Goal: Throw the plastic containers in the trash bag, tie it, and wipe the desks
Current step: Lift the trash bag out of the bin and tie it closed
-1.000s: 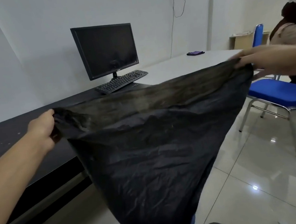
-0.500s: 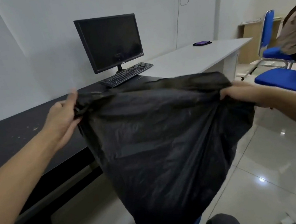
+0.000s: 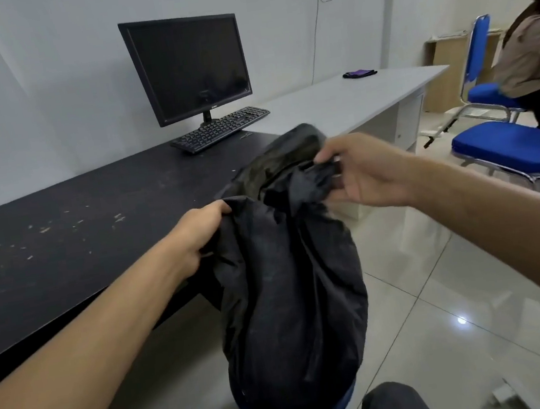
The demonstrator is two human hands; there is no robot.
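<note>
1. The near desk runs along the wall on the left; the far desk adjoins its far end and extends to the right.
2. The monitor stands at the near desk's far end, with the keyboard just in front of it.
3. A cloth lies on the far desk by the wall, well apart from the keyboard.
4. The trash bag hangs before the near desk's edge, between the left hand gripping its left side and the right hand pinching its gathered top.
5. The nearer chair stands right of the far desk, the farther chair behind it, where a person sits.
</note>
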